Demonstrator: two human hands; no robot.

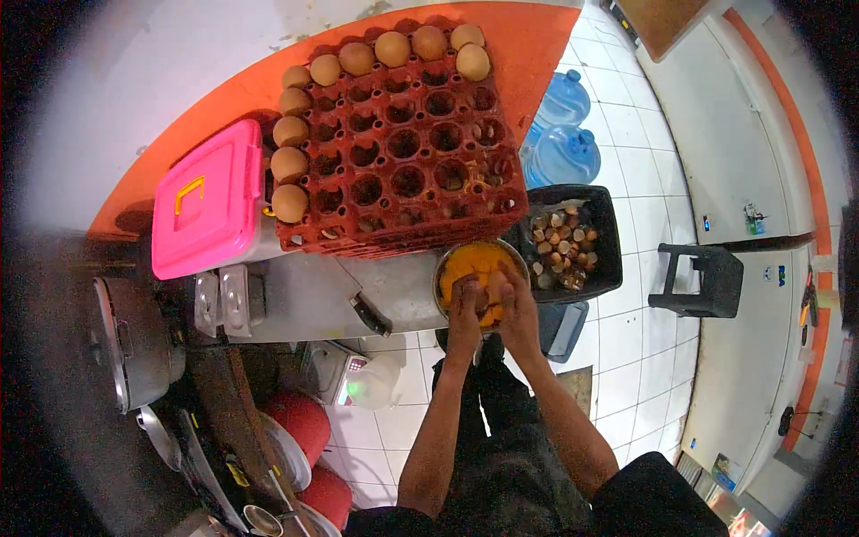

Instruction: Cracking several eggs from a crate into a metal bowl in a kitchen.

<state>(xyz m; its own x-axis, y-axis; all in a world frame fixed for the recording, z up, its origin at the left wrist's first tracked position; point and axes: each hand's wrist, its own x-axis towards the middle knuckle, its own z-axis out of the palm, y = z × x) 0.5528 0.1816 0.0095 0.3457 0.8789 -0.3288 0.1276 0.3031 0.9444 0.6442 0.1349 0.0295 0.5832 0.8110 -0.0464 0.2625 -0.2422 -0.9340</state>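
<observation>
My left hand [464,302] and my right hand [514,297] meet over a metal bowl [438,285] with orange-yellow egg liquid [472,260] in it. Both hands are closed, fingers curled toward each other. Between them shows a pale rounded bit of what looks like an egg [494,285], mostly hidden by the fingers. Beyond the bowl stands a stack of red egg trays [385,166]. Brown eggs [289,166] line the top tray's left side and far edge; many of its other cups hold none. Right of the bowl, a black crate [613,237] holds broken eggshells [565,246] in a plastic bag.
A black-handled knife [369,314] lies near the metal counter's [304,291] front edge. Left are a pink-lidded box [210,201], small metal containers [234,300] and a large pot [134,345]. Blue water bottles [564,154] and a black stool [698,280] stand to the right.
</observation>
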